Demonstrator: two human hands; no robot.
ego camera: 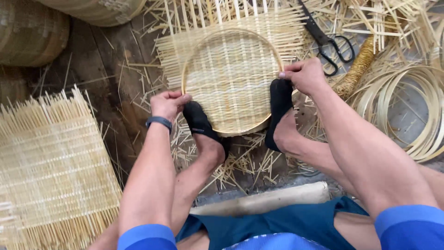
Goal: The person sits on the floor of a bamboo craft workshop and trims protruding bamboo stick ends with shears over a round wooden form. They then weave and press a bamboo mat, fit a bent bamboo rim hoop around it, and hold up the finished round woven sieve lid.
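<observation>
A dark wooden floor (99, 69) littered with bamboo slivers took up most of the view, and on it, at the left, lay a large square woven bamboo mat (51, 162) with loose strip ends sticking out all round, apparently set aside flat. Beside the right forearm a stack of coiled bamboo hoops (416, 109) rested near a bundle wound in cord (358, 67). In the middle sat a second woven mat (231, 60) with a round bamboo hoop (231, 81) pressed down onto it; the person's two feet in black slippers (199, 120) were planted on the near rim, seemingly to pin the ring and weave against the floor so that neither could slide. The left hand (167, 104), a dark band on its wrist, was closed in a pinch on the hoop's left edge just beside the left foot, fingers curled over the rim. The right hand (303, 74) gripped the hoop's right edge likewise, thumb and fingers folded tight at the rim above the right foot, so both sides were held level. A pair of black-handled scissors (330, 44) lay just beyond the right hand, within easy reach.
</observation>
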